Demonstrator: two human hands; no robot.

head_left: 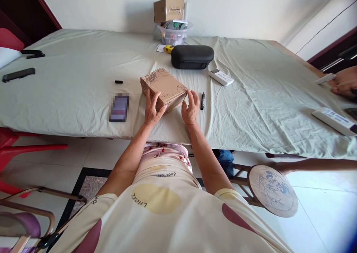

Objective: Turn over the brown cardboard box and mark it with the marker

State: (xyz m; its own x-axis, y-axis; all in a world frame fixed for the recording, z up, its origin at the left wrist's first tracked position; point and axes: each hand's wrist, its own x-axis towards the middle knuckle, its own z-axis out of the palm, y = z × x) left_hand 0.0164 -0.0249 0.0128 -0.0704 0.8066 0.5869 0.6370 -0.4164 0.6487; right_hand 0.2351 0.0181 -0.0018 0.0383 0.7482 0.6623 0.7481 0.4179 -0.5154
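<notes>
both my hands are on a cardboard box (pixel 167 82) that sits at the near middle of the table (pixel 83 111), turned at an angle to me. my left hand (pixel 153 111) grips its near left side, fingers spread along the edge and thumb at the near corner. my right hand (pixel 190 108) is curled at the right corner, fingertips on the edge. dark scribbles mark the corners of the top. a black marker (pixel 202 101) lies just beside my right hand, and a phone (pixel 119 109) with a blurred screen lies to the left, a small black cap (pixel 118 82) beyond it. behind the box are a black case (pixel 192 57), a yellow tape measure (pixel 168 49) and a clear tub (pixel 174 36) with a carton (pixel 174 9) on top.
</notes>
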